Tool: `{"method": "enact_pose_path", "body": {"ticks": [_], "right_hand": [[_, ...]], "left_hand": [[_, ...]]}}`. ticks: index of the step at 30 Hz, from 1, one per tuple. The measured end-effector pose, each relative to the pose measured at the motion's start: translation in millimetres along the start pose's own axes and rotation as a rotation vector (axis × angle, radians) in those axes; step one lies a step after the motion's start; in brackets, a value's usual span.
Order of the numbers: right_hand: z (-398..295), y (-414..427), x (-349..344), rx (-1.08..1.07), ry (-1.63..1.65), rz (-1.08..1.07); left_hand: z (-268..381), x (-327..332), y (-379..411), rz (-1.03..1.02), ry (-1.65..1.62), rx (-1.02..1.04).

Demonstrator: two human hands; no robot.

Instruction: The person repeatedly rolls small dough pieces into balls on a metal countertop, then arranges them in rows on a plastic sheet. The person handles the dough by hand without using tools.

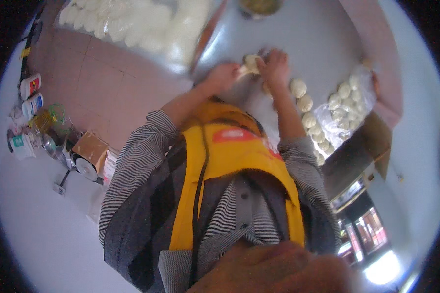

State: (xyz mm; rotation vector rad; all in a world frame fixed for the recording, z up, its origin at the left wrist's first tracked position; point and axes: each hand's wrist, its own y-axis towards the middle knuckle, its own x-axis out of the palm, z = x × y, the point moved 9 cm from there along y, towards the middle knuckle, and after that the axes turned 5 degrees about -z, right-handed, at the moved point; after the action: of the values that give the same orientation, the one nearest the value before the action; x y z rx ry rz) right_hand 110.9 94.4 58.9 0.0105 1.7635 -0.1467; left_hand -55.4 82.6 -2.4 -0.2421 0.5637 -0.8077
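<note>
A flattened piece of pale dough (252,63) lies between my two hands above the grey work surface (315,44). My left hand (223,77) is closed around a narrow pale piece (243,70) that runs to the dough; whether it is a rolling pin or stretched dough is too blurred to tell. The fingers of my right hand (277,67) grip the dough's right edge. Beside my right forearm, a row of round dough pieces (298,88) curves towards me. Part of another round piece shows behind that wrist.
At the top, a round bowl (260,6) holds a greenish-brown mass. Many pale dough pieces (139,25) lie under clear plastic at upper left. More dough balls (346,99) sit in clear plastic at right. A cardboard box (90,152) and white tubs (32,104) line the left side.
</note>
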Motion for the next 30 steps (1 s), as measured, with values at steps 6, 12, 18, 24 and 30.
{"method": "enact_pose_path", "body": {"ticks": [6, 12, 18, 24, 30], "right_hand": [[-52, -33, 49, -0.238, 0.390, -0.139], [27, 11, 21, 0.137, 0.694, -0.148], [-43, -7, -4, -0.263, 0.174, 0.110], [-10, -5, 41, 0.026, 0.356, -0.399], [-15, -27, 28, 0.178, 0.521, -0.246]], "left_hand": [[-6, -1, -8, 0.053, 0.050, -0.033], [-22, 26, 21, -0.056, 0.274, -0.003], [13, 18, 28, 0.152, 0.183, 0.190], [-7, 23, 32, -0.019, -0.017, -0.028], [-21, 31, 25, -0.139, -0.566, -0.130]]}}
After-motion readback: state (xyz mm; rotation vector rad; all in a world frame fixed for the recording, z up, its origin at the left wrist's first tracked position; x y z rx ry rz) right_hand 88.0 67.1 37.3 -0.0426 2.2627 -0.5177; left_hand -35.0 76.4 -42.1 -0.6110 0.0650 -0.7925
